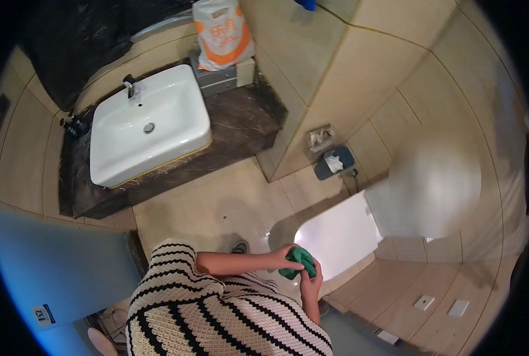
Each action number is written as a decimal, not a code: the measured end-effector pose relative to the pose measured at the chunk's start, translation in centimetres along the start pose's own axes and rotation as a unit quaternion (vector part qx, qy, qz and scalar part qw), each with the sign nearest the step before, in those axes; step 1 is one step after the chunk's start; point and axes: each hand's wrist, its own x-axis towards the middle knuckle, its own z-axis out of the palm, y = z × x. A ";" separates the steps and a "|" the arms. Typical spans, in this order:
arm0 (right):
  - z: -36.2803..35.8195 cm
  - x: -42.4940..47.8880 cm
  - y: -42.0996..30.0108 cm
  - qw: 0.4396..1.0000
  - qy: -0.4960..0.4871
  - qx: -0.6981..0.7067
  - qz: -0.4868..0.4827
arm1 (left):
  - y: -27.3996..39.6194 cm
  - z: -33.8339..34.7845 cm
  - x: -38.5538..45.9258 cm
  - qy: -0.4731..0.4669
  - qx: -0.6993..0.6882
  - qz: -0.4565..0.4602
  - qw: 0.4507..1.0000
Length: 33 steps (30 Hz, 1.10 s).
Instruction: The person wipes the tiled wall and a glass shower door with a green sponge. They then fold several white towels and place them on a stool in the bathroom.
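My left hand point(286, 258) and my right hand point(312, 281) meet in front of my body, both gripping a bunched green cloth point(301, 262). Folds of the cloth show between and around the fingers, and a small end hangs near the left wrist. Just beyond the hands lies a white toilet point(335, 236), its smooth top surface facing up. The palms and part of the fingertips are hidden by the cloth.
A white washbasin point(175, 107) with a tap stands on a dark marble counter point(242, 120). Beside it, a plastic bag point(223, 35) rests on grey drawers point(217, 82). A waste bin point(344, 158) stands by the wall. A blue door point(64, 267) is at left.
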 end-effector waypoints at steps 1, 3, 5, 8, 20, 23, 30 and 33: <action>1.8 1.6 -0.9 0.999 -0.028 -0.024 -0.020 | -0.7 -1.8 0.0 0.063 0.035 0.029 0.997; 5.5 4.4 -3.0 0.993 -0.080 -0.064 -0.059 | 1.0 -5.9 -0.7 0.125 -0.061 0.020 0.990; 9.0 7.1 -4.1 0.979 -0.133 -0.100 -0.118 | 1.7 -9.5 -1.6 0.198 -0.155 0.036 0.967; 15.1 10.7 -7.8 0.964 -0.207 -0.108 -0.131 | 2.6 -14.8 -3.8 0.331 -0.167 0.103 0.923; 43.5 17.9 -17.5 0.917 -0.254 -0.146 -0.272 | 12.0 -35.6 -13.8 0.713 0.357 0.159 0.582; 45.9 17.8 -14.8 0.731 -0.295 -0.432 -0.438 | 7.5 -38.5 -14.0 0.556 0.544 -0.070 0.624; 43.8 17.6 -11.0 0.673 -0.265 -0.454 -0.520 | 3.4 -37.3 -12.0 0.558 0.581 -0.070 0.588; 42.4 18.7 -8.7 0.670 -0.269 -0.468 -0.510 | 4.1 -35.6 -10.6 0.549 0.572 -0.103 0.601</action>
